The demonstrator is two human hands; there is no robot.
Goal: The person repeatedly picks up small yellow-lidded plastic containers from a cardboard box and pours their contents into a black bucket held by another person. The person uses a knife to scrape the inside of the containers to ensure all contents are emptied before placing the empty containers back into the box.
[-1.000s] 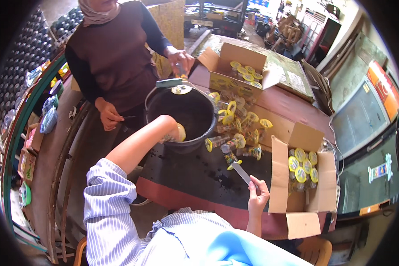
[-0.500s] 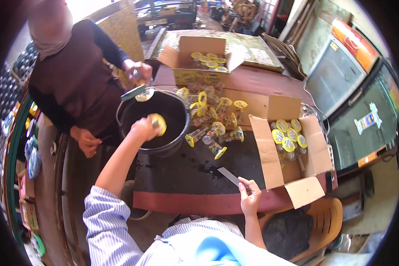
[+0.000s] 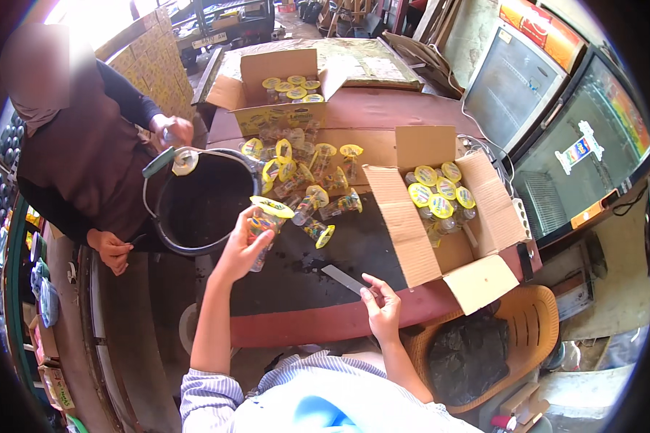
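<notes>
While left hand [image 3: 243, 249] holds cup [image 3: 259, 226] nearly upright, right hand [image 3: 383, 304] pinches grey strip [image 3: 343, 279]; best grip cup lightly, strip's tip clear.

Lettered yel. lids [image 3: 440, 207] & fridge sticker [image 3: 579, 149]

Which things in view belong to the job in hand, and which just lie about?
Likely in use:
yellow-lidded cup in left hand
flat strip in right hand
black bucket
loose cups
open cartons

Apparently idle:
orange chair
black bag
glass-fronted coolers
</notes>
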